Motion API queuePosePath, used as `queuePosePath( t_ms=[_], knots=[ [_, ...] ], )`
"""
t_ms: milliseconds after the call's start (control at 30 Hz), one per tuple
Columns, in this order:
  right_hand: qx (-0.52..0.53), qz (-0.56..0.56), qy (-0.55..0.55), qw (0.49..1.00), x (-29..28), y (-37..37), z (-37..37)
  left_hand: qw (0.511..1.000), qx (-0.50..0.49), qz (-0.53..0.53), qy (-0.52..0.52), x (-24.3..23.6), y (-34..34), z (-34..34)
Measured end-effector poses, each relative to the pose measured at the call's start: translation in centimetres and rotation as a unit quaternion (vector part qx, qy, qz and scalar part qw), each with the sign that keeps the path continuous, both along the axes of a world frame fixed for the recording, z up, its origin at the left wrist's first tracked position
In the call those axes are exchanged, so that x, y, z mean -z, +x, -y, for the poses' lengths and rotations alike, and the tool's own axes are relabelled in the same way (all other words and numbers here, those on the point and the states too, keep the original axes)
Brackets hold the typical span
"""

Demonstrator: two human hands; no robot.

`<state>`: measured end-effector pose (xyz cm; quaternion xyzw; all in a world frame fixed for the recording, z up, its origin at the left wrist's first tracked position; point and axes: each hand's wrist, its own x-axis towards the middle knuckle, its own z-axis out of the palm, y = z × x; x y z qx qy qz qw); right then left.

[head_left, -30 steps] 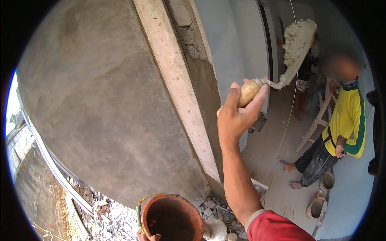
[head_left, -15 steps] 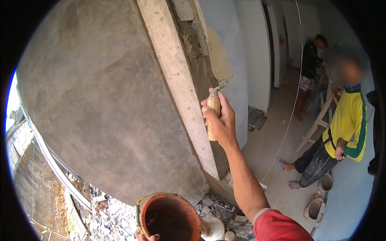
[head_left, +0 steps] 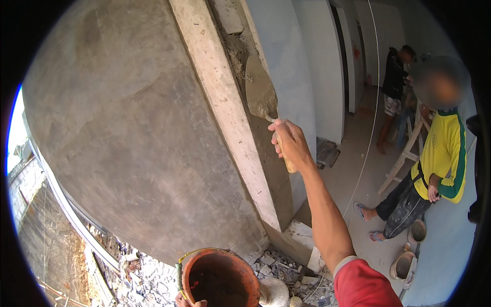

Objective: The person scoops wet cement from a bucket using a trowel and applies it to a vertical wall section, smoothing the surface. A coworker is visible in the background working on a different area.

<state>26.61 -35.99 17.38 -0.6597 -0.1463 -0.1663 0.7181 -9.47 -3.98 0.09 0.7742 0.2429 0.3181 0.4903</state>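
My right hand [head_left: 295, 146] is closed around the wooden handle of a pointed trowel [head_left: 262, 91], arm stretched out ahead. Grey wet mortar covers the visible face of the blade. The blade lies over a rough mortar strip [head_left: 236, 53] at the wall's edge, between a pale plank [head_left: 225, 102] and the bluish wall; whether it touches the strip I cannot tell. At the lower edge, my left hand [head_left: 190, 301] grips the near left rim of an orange bucket [head_left: 251, 279]. Dark material sits inside the bucket, and its handle hangs over the left side.
A smooth grey plastered wall [head_left: 128, 128] fills the left. Rubble [head_left: 148, 279] lies below, beside a white round container [head_left: 275, 292]. At right, a person in a yellow shirt [head_left: 441, 153] leans near a wooden trestle [head_left: 404, 158], with small buckets [head_left: 401, 266] by the wall; another person stands farther back.
The trowel has swung left from the bluish wall over the rough strip, and its blade has turned to show mortar. My right wrist has rotated. The bucket has shifted slightly right in view.
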Motion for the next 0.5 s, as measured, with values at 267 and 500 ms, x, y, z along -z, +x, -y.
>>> queuePosePath(
  t_ms=[267, 500],
  knots=[
    [-0.035, -0.001, -0.002, 0.999, -0.1, 1.0, -0.2, 0.993, -0.012, 0.052, -0.105, 0.2, -0.2, 0.5],
    [-0.083, -0.033, 0.010, 0.996, 5.0, 1.1, -1.3, 0.997, -0.022, 0.027, -0.075, 0.4, -0.6, 0.3]
  ],
)
